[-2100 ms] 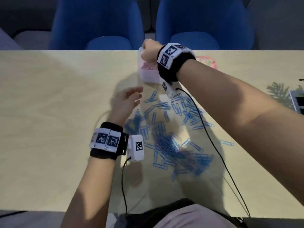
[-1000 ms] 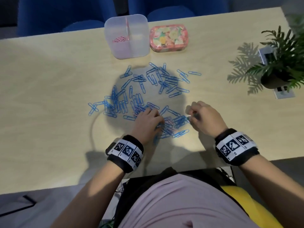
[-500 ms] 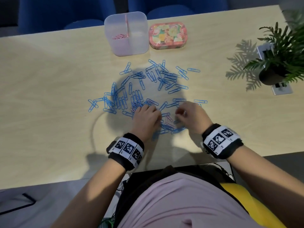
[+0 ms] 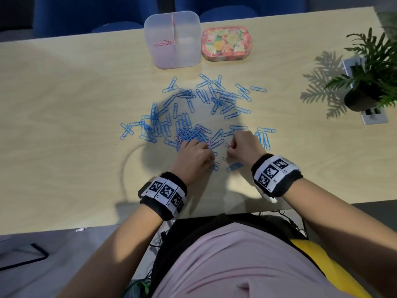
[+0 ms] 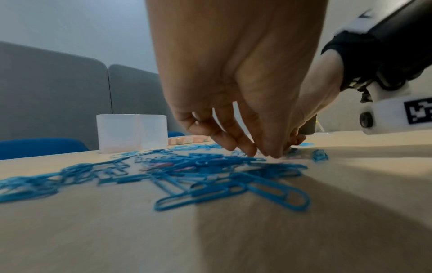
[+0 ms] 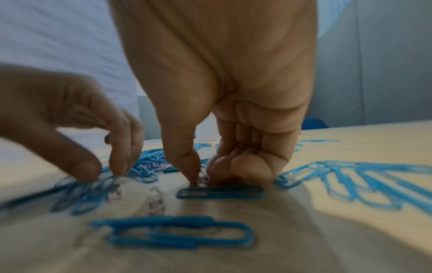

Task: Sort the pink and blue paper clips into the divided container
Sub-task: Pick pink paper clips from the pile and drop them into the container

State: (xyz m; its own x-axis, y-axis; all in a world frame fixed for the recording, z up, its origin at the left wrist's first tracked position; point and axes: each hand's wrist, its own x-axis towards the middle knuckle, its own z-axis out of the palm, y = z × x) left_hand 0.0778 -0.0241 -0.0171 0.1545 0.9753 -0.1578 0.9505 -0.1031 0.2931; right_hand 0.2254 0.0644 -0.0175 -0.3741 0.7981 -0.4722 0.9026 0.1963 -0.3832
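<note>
Two hands work at the near edge of the paper clip pile [image 4: 193,117]. The right hand [image 4: 245,145] has its fingers curled down, thumb and forefinger closing on a pale pink clip [image 6: 202,177] at the pile's near right edge; whether the clip is truly pinched cannot be told. The left hand [image 4: 193,158] sits just left of it, fingers bent downward with the fingertips [image 5: 247,150] touching the clips; whether it grips any is unclear. A few pink clips [image 4: 182,136] show among the blue ones [image 4: 221,97] beneath the left hand. Beyond the pile, on the far side of the table [image 4: 64,104], stands the divided container [image 4: 173,39], with pink clips lying in its left compartment. Just right of the container lies a flowered tin [image 4: 225,43]. Well to the right of the pile stands a potted plant [image 4: 369,72].
</note>
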